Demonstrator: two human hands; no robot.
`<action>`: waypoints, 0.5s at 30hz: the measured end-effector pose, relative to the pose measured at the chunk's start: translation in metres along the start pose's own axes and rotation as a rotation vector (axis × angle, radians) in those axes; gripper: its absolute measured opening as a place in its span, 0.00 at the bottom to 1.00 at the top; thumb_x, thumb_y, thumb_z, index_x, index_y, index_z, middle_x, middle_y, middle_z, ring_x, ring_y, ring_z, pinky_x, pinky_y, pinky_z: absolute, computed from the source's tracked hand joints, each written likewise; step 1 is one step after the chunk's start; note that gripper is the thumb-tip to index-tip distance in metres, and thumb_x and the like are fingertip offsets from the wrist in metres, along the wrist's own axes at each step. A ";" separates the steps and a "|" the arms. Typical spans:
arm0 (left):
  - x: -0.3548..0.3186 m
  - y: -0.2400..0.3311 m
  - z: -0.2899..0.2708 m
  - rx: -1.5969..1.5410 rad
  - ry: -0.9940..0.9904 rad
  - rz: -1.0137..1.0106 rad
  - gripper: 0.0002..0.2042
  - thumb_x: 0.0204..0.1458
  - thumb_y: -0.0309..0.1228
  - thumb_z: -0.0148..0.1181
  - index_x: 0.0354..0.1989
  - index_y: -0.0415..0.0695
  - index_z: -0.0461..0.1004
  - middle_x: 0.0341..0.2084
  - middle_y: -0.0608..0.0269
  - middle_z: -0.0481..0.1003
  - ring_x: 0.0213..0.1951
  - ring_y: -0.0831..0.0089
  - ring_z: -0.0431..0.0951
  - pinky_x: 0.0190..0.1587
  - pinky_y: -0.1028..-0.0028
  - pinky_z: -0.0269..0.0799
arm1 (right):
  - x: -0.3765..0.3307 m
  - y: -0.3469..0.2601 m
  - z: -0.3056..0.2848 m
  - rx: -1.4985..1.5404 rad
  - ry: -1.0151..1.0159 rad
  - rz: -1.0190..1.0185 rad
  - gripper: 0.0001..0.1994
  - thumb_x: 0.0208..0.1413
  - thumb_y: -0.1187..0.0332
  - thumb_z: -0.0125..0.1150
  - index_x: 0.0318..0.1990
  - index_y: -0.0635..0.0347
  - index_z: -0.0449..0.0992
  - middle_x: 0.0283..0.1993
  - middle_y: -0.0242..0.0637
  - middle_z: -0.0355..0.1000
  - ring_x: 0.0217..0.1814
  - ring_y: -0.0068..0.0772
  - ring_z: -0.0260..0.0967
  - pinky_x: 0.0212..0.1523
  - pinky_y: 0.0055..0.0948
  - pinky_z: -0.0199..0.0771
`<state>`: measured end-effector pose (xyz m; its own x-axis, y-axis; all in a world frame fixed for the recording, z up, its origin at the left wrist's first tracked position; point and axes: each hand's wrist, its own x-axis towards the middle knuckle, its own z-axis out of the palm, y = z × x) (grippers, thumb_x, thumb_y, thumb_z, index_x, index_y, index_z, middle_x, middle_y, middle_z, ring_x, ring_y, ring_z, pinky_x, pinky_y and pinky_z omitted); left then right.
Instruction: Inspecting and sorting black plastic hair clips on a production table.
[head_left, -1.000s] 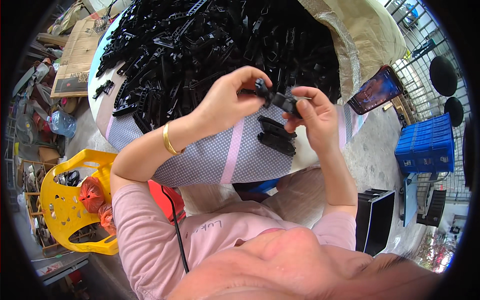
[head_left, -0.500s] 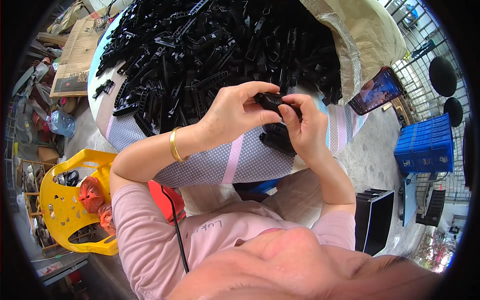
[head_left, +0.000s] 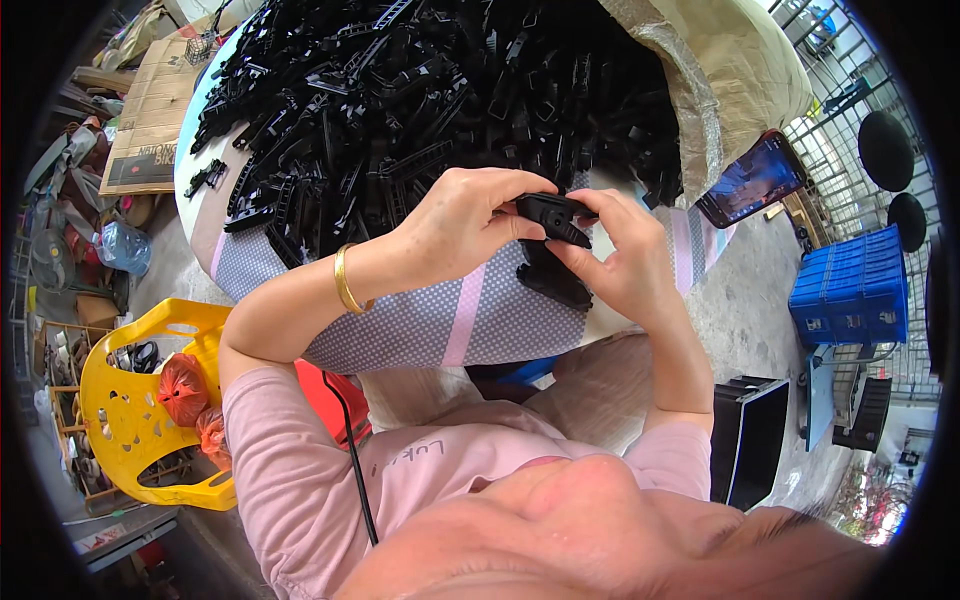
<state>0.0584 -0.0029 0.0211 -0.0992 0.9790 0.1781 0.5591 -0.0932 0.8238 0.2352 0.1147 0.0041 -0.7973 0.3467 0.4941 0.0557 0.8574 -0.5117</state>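
Between my two hands is a small black plastic part (head_left: 556, 217), its flat side with a round detail showing. My left hand (head_left: 463, 222), with a gold bangle at the wrist, pinches its left end between thumb and fingers. At its right end, the thumb and fingers of my right hand (head_left: 625, 250) grip it too. Just below the hands lie several more black plastic parts (head_left: 555, 278) on the patterned tablecloth (head_left: 400, 325). Beyond them spreads a large heap of black plastic parts (head_left: 400, 110).
A large woven sack (head_left: 745, 70) lies at the far right of the table, a phone (head_left: 752, 182) with a lit screen beside it. To the right stand a blue crate (head_left: 850, 290) and a black box (head_left: 750, 440). A yellow chair (head_left: 125, 400) holding red bags is at the left.
The black plastic part has been turned, so its flat side with the round detail shows now. My right hand has shifted slightly right and its fingers have opened out along the part's end.
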 end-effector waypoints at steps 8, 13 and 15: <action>-0.003 -0.009 0.011 0.006 0.125 0.209 0.15 0.43 0.25 0.66 0.41 0.37 0.74 0.27 0.54 0.77 0.26 0.69 0.78 0.31 0.75 0.74 | -0.005 0.005 0.003 0.049 0.074 -0.063 0.16 0.39 0.71 0.69 0.39 0.64 0.76 0.32 0.43 0.75 0.31 0.42 0.72 0.33 0.31 0.71; 0.007 0.000 -0.008 0.050 0.083 0.119 0.16 0.42 0.21 0.64 0.42 0.37 0.75 0.32 0.61 0.75 0.29 0.76 0.74 0.35 0.78 0.73 | -0.007 0.014 -0.026 0.103 -0.118 0.105 0.14 0.39 0.74 0.68 0.37 0.65 0.77 0.32 0.43 0.75 0.32 0.41 0.73 0.32 0.30 0.70; 0.012 -0.007 -0.026 0.158 0.259 0.187 0.14 0.44 0.22 0.63 0.42 0.38 0.75 0.33 0.63 0.73 0.32 0.76 0.72 0.32 0.78 0.71 | -0.004 0.030 -0.037 0.034 -0.466 0.156 0.13 0.40 0.73 0.67 0.37 0.66 0.77 0.34 0.42 0.76 0.33 0.40 0.73 0.32 0.29 0.70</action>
<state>0.0318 0.0044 0.0312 -0.1769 0.8672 0.4654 0.7060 -0.2176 0.6739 0.2622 0.1535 0.0126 -0.9653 0.2568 0.0468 0.1828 0.7932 -0.5809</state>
